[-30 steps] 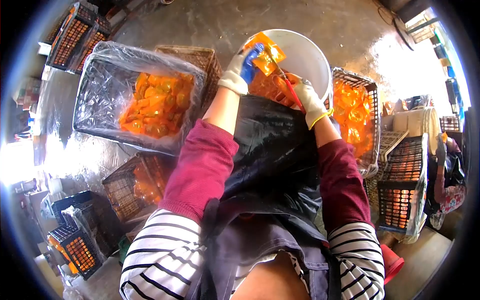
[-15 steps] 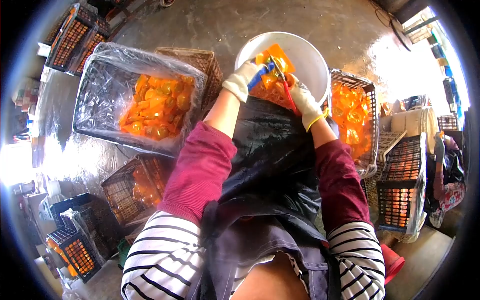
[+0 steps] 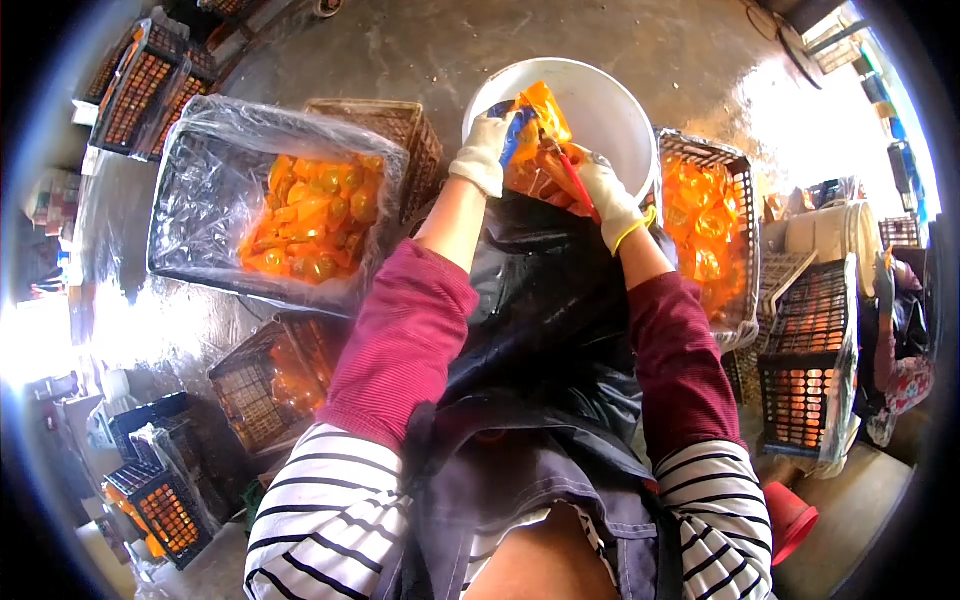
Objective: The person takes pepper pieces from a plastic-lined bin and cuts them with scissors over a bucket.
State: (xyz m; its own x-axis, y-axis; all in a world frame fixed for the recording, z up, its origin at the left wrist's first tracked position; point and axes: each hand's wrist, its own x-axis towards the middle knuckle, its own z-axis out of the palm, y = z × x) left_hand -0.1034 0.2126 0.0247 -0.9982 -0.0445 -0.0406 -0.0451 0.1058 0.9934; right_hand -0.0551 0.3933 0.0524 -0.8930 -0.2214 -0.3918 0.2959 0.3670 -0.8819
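The floor (image 3: 400, 60) spreads around me, bent by the lens, and glare blots it out at the far right. My black apron (image 3: 540, 290) drops away in front of me to the near edge of the bucket. On my left stands the lined crate (image 3: 195, 225), orange packets (image 3: 310, 215) heaped in its right part; creased plastic blurs its rim. The bucket (image 3: 612, 105) is straight ahead, its bottom mostly hidden by my hands. The right crate (image 3: 748, 205) sits just beside it, also filled with orange. The whole scene has tipped slightly since half a second ago, so more of the red pail (image 3: 788, 522) shows low on my right, though my sleeve still cuts into it.

Both my hands are over the near side of the bucket. My left hand (image 3: 487, 155) is closed, its blue fingertips pinching an orange packet (image 3: 546, 108). Earlier the packet lay spread toward me; now it stands steeper and narrower, close against those fingers. My right hand (image 3: 612, 195) is wrapped around the red handle of a tool (image 3: 580, 188). Its metal end, plain to see before, is now hard to make out against the packet.
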